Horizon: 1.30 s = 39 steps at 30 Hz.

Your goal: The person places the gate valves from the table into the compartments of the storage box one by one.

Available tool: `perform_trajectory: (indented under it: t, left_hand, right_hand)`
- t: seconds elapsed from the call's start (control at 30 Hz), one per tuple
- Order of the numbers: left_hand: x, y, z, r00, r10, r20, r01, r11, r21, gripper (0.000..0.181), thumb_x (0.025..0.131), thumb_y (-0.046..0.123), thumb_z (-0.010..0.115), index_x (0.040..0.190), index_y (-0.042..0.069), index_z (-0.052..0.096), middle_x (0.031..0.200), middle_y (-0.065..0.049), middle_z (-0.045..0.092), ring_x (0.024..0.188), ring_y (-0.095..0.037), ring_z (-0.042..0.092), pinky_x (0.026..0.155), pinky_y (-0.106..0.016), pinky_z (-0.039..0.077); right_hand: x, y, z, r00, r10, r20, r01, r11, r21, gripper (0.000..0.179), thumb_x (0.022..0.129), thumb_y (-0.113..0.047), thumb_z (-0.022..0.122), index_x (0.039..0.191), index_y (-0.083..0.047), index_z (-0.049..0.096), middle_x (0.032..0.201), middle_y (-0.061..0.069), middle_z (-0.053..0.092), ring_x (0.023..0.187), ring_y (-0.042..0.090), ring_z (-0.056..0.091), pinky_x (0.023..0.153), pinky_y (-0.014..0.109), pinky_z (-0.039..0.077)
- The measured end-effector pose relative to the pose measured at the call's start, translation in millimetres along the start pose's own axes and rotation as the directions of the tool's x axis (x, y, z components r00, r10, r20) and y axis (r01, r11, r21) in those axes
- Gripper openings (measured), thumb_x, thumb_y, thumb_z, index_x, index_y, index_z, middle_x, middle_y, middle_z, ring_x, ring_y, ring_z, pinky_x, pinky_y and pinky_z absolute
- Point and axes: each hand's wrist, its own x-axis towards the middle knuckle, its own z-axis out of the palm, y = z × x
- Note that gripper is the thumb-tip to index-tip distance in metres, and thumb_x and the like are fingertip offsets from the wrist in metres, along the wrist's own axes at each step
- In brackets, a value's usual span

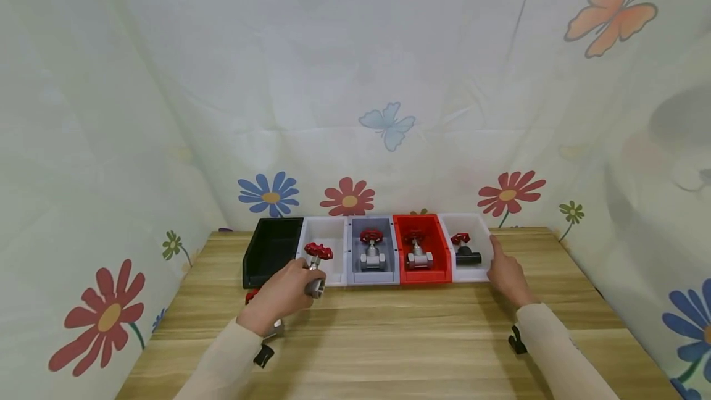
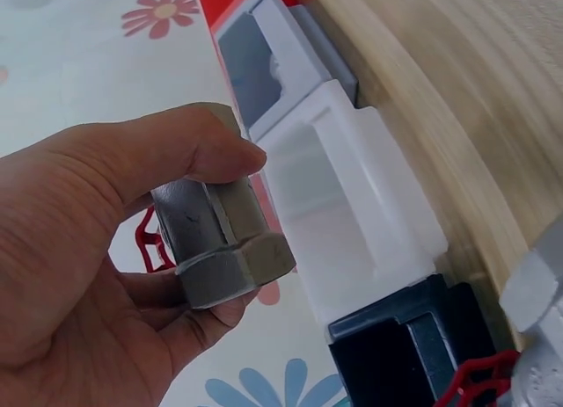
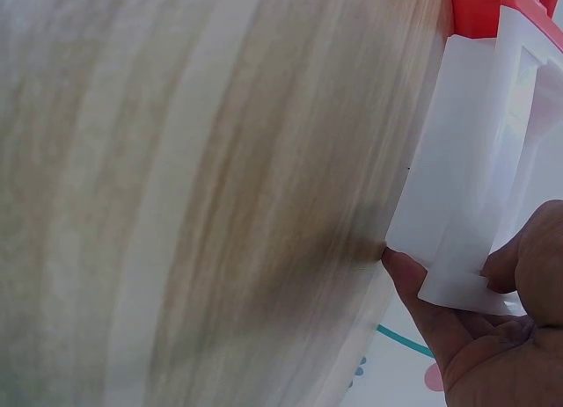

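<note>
My left hand [image 1: 286, 289] grips a metal gate valve [image 2: 215, 240] by its body, its red handwheel [image 1: 319, 251] upward, over the front of the left white bin [image 1: 337, 228]. In the left wrist view the thumb lies across the valve and fingers curl behind it. At the row's far right, my right hand [image 1: 507, 273] pinches the side of another white bin [image 3: 449, 161], thumb over the rim and fingers outside. That bin holds a valve with a black body [image 1: 468, 257] and red handwheel.
Between the white bins, a grey bin [image 1: 373, 278] and a red bin [image 1: 424, 277] each hold a red-wheeled metal valve. A black bin [image 1: 272, 281] ends the row at left. Another valve [image 2: 537, 293] lies on the wooden table [image 1: 389, 344], partly hidden by my left forearm. Printed cloth surrounds the table.
</note>
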Motion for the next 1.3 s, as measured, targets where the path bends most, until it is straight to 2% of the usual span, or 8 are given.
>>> perform_trajectory:
  t: [0.3, 0.4, 0.57, 0.73, 1.07, 1.3]
  left_hand:
    - [8.0, 3.4, -3.7, 0.999, -0.03, -0.017, 0.03, 1.0, 0.002, 0.045, 0.071, 0.018, 0.088, 0.113, 0.024, 0.073, 0.101, -0.005, 0.06, 0.089, -0.018, 0.051, 0.084, -0.036, 0.055]
    - [11.6, 3.8, -3.9, 0.999, -0.036, -0.028, 0.037, 0.999, 0.008, 0.045, 0.072, 0.017, 0.087, 0.115, 0.024, 0.073, 0.102, -0.006, 0.061, 0.09, -0.019, 0.051, 0.085, -0.036, 0.055]
    - [17.9, 2.7, -1.4, 0.998, -0.031, -0.053, 0.031, 0.999, 0.013, 0.043, 0.074, 0.017, 0.085, 0.114, 0.024, 0.073, 0.1, -0.006, 0.06, 0.087, -0.018, 0.05, 0.085, -0.036, 0.054]
    - [25.6, 0.9, 1.0, 0.997, -0.061, -0.041, 0.061, 0.998, -0.015, 0.044, 0.075, 0.018, 0.084, 0.117, 0.024, 0.072, 0.102, -0.006, 0.058, 0.09, -0.019, 0.051, 0.088, -0.039, 0.055]
    - [38.9, -4.4, 8.9, 0.993, -0.098, -0.064, 0.095, 0.994, -0.045, 0.047, 0.075, 0.015, 0.084, 0.119, 0.024, 0.07, 0.105, -0.007, 0.058, 0.094, -0.02, 0.05, 0.091, -0.04, 0.055]
    - [47.2, -6.6, 16.3, 0.993, -0.09, -0.082, 0.088, 0.996, -0.025, 0.047, 0.074, 0.015, 0.084, 0.119, 0.023, 0.071, 0.105, -0.008, 0.059, 0.091, -0.02, 0.052, 0.09, -0.041, 0.055]
  right_hand:
    - [-0.1, 0.1, 1.1, 1.0, 0.006, -0.007, -0.006, 1.0, -0.005, 0.073, 0.087, 0.006, 0.055, 0.15, 0.005, 0.019, 0.083, 0.031, 0.063, 0.058, 0.028, 0.053, 0.057, 0.046, 0.047]
    - [0.3, 0.1, 1.0, 1.0, 0.016, 0.001, -0.016, 1.0, 0.0, 0.073, 0.088, 0.006, 0.055, 0.151, 0.005, 0.019, 0.086, 0.032, 0.063, 0.059, 0.027, 0.053, 0.057, 0.045, 0.047]
    - [0.1, 1.0, 2.1, 1.0, 0.026, 0.007, -0.026, 1.0, 0.005, 0.072, 0.089, 0.005, 0.053, 0.151, 0.005, 0.018, 0.093, 0.034, 0.063, 0.062, 0.028, 0.055, 0.06, 0.047, 0.049]
    - [0.0, 1.4, 3.2, 0.999, 0.032, 0.006, -0.032, 0.999, 0.008, 0.072, 0.089, 0.004, 0.054, 0.152, 0.004, 0.018, 0.096, 0.034, 0.064, 0.063, 0.029, 0.056, 0.063, 0.048, 0.05]
    - [0.5, 2.0, 4.0, 1.0, 0.013, -0.018, -0.013, 1.0, -0.005, 0.07, 0.089, 0.004, 0.053, 0.151, 0.004, 0.02, 0.09, 0.034, 0.064, 0.062, 0.03, 0.056, 0.061, 0.05, 0.05]
    - [0.0, 2.2, 4.5, 1.0, 0.013, -0.018, -0.013, 1.0, -0.009, 0.069, 0.091, 0.003, 0.053, 0.151, 0.003, 0.02, 0.087, 0.033, 0.064, 0.059, 0.029, 0.054, 0.058, 0.046, 0.048]
